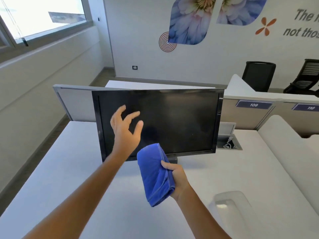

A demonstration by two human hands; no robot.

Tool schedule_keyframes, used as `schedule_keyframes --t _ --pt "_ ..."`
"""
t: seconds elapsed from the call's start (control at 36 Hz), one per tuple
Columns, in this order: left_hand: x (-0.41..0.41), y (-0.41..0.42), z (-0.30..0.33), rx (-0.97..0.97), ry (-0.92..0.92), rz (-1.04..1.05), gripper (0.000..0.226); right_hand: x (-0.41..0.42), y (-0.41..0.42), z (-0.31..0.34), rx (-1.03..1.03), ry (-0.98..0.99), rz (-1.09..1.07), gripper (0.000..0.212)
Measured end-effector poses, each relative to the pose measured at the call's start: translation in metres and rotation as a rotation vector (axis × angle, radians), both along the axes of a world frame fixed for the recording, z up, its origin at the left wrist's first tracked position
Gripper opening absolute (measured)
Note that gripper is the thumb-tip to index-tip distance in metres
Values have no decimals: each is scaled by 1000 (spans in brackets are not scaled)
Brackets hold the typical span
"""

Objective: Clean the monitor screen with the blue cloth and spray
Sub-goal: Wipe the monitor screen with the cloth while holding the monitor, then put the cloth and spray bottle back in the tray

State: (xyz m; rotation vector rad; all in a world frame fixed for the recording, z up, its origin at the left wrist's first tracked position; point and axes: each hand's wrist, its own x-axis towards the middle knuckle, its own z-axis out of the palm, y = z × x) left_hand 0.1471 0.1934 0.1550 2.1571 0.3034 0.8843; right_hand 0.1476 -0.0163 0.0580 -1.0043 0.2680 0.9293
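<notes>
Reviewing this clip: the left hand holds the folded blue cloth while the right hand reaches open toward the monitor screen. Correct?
No, the hands are swapped. In the head view the right hand holds the folded blue cloth, while the left hand reaches open toward the monitor screen.

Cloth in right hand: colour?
Solid blue cloth, gripped by the right hand; shows best in the head view.

Bright daylight came from the window [43,16], which was blown out white. The monitor [158,121] showed faint glare. Wide-angle distortion bent the edges; the wall lettering [303,25] was soft.
</notes>
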Motion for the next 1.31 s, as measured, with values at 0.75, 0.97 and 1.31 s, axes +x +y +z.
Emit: schedule_keyframes --t 0.75,0.97,1.31 --pt "-129 -251 -81 -625 443 -577 96 -24 -200 21 -377 -536 -144 56" --pt "-138 -318 -104 -496 661 -671 72 -17 -264 2 -565 -669 -30 65" --pt "-126 -371 -103 46 1077 -686 55 -14 -311 -43 -727 -565 13 54"
